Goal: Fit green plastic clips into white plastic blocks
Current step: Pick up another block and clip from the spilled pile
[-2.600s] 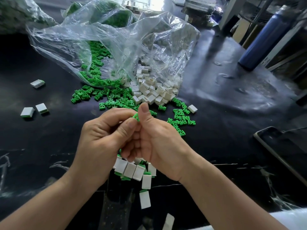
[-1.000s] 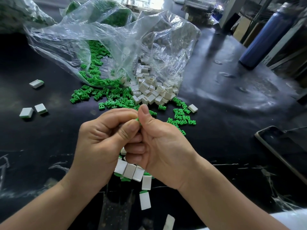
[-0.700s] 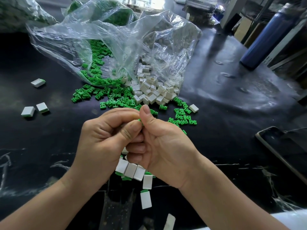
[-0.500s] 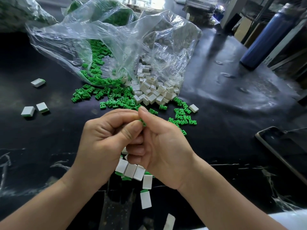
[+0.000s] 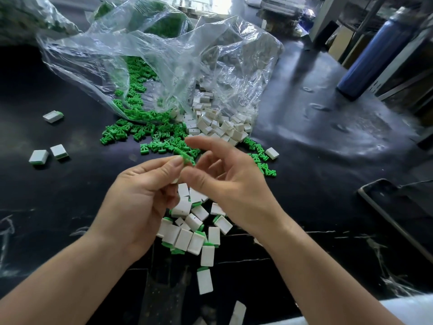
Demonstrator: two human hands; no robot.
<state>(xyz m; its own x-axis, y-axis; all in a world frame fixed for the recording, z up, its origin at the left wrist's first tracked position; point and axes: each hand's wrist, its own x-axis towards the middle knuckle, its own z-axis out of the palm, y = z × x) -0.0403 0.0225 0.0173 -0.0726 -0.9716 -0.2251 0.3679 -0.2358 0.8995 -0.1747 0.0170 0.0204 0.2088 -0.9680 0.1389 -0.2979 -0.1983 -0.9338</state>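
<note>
Left hand (image 5: 138, 202) pinches a small green plastic clip (image 5: 187, 158) between thumb and fingertips, held above the black glossy tabletop (image 5: 316, 160); a sliver of white shows under the thumb, can't tell if that's a block in the same grip. Right hand (image 5: 232, 184) is spread, fingers apart, holding nothing, just right of the clip and close to the left fingertips.

Directly below the hands: heap of white rectangular plastic blocks with green clips fitted (image 5: 192, 224), trailing toward the near table edge. Three more fitted blocks lie well apart on the left (image 5: 38, 157).

Beyond the hands: loose green clips (image 5: 164, 141) spilled on the table, touching a heap of bare white blocks (image 5: 218, 125); both spill from the mouth of a crumpled clear plastic bag (image 5: 164, 55). One single white block (image 5: 272, 153) sits just right of the clip scatter.

Open room: bare table left of the hands between the stray blocks and the heap, and a wide bare stretch to the right. Right side is bounded by a dark phone-like slab (image 5: 393, 207) near the edge and a blue cylindrical bottle (image 5: 370, 59) far back right.
</note>
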